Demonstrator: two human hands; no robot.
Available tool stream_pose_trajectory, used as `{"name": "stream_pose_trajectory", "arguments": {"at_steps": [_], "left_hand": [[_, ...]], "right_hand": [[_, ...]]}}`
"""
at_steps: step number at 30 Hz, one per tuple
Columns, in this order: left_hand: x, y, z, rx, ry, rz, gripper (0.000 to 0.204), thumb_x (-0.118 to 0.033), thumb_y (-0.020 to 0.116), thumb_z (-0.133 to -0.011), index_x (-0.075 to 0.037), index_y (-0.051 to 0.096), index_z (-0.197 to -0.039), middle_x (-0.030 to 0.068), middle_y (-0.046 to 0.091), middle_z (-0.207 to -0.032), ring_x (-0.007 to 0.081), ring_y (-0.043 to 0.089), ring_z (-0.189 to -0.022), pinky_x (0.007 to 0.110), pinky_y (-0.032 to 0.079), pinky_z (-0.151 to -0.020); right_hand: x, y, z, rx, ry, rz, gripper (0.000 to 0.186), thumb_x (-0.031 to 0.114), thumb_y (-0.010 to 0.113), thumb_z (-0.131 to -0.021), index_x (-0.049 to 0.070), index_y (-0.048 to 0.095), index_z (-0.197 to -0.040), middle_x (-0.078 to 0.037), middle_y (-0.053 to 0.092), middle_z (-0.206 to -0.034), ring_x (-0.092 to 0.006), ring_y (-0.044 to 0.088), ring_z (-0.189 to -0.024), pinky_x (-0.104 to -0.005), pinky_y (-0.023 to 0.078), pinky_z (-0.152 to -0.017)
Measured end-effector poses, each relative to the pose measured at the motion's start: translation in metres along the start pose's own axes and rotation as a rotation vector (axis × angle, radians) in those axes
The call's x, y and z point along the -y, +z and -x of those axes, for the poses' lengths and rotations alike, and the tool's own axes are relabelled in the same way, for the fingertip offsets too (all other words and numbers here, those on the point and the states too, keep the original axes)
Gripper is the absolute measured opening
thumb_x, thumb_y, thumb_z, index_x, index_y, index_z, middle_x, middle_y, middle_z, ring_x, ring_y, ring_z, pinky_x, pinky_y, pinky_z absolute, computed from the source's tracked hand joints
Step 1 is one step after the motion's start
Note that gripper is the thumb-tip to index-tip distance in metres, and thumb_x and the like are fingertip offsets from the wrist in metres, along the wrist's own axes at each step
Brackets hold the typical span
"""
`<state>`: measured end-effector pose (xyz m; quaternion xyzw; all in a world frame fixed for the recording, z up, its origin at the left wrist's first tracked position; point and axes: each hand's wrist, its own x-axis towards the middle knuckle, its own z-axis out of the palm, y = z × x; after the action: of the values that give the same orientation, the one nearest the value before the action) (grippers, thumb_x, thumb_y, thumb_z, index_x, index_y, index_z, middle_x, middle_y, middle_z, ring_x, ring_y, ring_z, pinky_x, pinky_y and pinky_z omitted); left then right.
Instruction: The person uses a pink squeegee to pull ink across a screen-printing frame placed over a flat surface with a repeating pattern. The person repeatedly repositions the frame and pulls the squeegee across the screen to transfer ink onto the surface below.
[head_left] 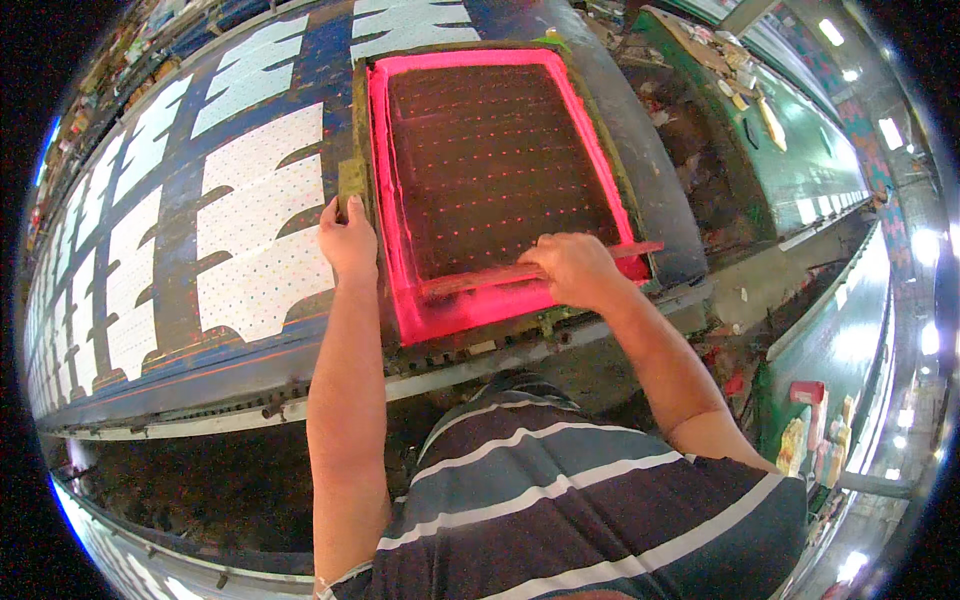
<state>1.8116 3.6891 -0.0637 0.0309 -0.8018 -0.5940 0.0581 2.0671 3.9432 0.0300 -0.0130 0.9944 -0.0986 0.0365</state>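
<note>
Two hands [350, 240] [577, 268], one squeegee [478, 276]

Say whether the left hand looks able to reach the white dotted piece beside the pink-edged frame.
Probably yes: the left hand grips the left edge of the frame, close to the white dotted piece, and nothing visible lies between them; it would likely have to let go.

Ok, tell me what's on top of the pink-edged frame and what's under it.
On the frame are a pink coating and a long bar, held by the right hand. Whatever lies directly under its dark panel is covered.
</note>
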Motion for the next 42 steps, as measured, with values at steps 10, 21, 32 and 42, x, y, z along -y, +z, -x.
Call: {"name": "stream_pose_trajectory", "arguments": {"at_steps": [10, 21, 32, 42], "left_hand": [[0.012, 0.006, 0.004, -0.072, 0.01, -0.064, 0.054, -0.038, 0.087, -0.096, 0.005, 0.077, -0.129, 0.0212, 0.083, -0.114, 0.0372, 0.079, -0.105, 0.047, 0.06, -0.097], [-0.011, 0.002, 0.007, -0.007, -0.103, -0.155, 0.049, -0.025, 0.094, -0.088, 0.004, 0.078, -0.124, 0.0154, 0.083, -0.115, 0.0266, 0.078, -0.104, 0.041, 0.059, -0.096], [-0.069, -0.015, 0.01, 0.075, -0.107, 0.231, 0.043, -0.008, 0.092, -0.085, 0.005, 0.079, -0.123, 0.0147, 0.083, -0.103, 0.0231, 0.079, -0.082, 0.04, 0.065, -0.073], [-0.086, -0.163, 0.055, -0.384, -0.139, 0.152, 0.047, -0.011, 0.095, -0.075, 0.003, 0.074, -0.115, 0.0116, 0.081, -0.097, 0.0197, 0.076, -0.089, 0.036, 0.062, -0.083]], "right_hand": [[0.021, 0.021, 0.056, -0.196, -0.13, -0.047, 0.053, 0.054, 0.081, -0.094, 0.011, 0.08, -0.126, -0.015, 0.075, -0.122, -0.0406, 0.071, -0.115, -0.0562, 0.058, -0.099], [-0.157, 0.014, 0.079, -0.524, 0.458, -0.058, 0.042, 0.022, 0.089, -0.089, 0.006, 0.08, -0.127, -0.02, 0.08, -0.125, -0.0405, 0.074, -0.121, -0.0523, 0.057, -0.11], [-0.212, 0.068, 0.08, -0.561, 0.542, -0.645, 0.052, 0.003, 0.086, -0.092, -0.006, 0.074, -0.142, -0.018, 0.081, -0.134, -0.0268, 0.077, -0.123, -0.0403, 0.061, -0.109], [-0.184, 0.033, -0.025, -0.512, 0.236, -0.738, 0.057, -0.018, 0.072, -0.088, -0.008, 0.069, -0.145, -0.023, 0.074, -0.143, -0.0324, 0.072, -0.133, -0.0416, 0.06, -0.112]]}}
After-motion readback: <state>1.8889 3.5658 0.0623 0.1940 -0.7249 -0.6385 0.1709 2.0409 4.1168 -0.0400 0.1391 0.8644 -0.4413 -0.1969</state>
